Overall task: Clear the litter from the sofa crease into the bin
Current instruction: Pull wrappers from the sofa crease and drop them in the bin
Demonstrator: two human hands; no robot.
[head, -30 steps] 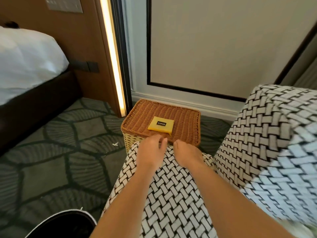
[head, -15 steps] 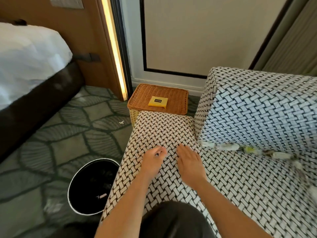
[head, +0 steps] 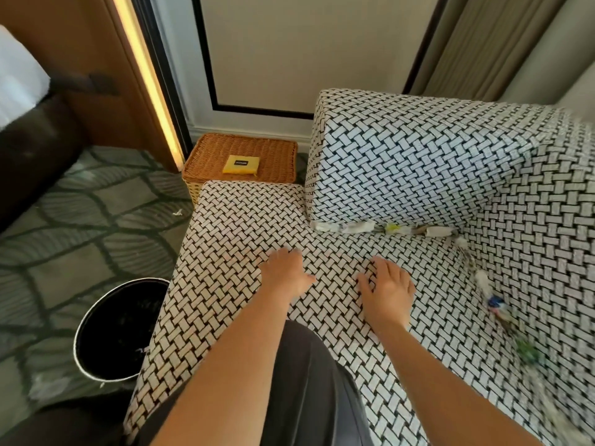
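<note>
A black-and-white woven sofa seat (head: 244, 220) fills the middle. Litter (head: 360, 227) of white wrappers, with a yellow scrap (head: 392, 228), lines the crease under the armrest cushion (head: 418, 162). More litter (head: 495, 304), white, blue and green, runs down the crease at the right. A black round bin (head: 119, 329) stands on the carpet left of the seat. My left hand (head: 285, 275) and my right hand (head: 388, 288) lie over the seat with relaxed fingers, holding nothing, both short of the litter.
A brown wicker basket (head: 273, 156) with a yellow packet (head: 240, 164) on its lid stands beyond the seat by the wall. A dark bed base (head: 29, 156) is at the left. A white scrap (head: 176, 212) lies on the patterned carpet. Curtains hang at the upper right.
The view has swung right and down, bringing the armrest, the littered crease and the bin into sight. My hands have spread apart on the seat, the right one moving toward the crease.
</note>
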